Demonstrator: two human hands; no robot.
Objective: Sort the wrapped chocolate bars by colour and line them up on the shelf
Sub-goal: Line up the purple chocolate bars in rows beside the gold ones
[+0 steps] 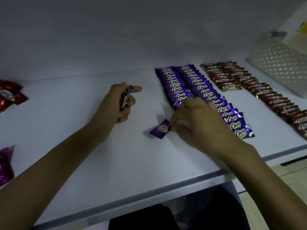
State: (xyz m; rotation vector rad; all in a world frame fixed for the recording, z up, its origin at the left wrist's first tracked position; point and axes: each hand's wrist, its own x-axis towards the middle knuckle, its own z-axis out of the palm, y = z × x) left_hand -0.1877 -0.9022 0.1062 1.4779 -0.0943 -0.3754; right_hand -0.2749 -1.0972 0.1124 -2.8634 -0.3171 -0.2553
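Right hand (199,123) pinches a purple bar (159,129) by its end, on the shelf (132,163) just left of the purple rows (191,87). Left hand (114,103) grips spare bars (125,98). Risk: sliding it in could knock the overlapped row askew.

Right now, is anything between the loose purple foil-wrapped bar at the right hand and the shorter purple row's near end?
Nothing visible. The right hand pinches one end of the purple foil-wrapped bar; only bare white shelf lies between it and the shorter purple row, whose near end that hand partly covers.
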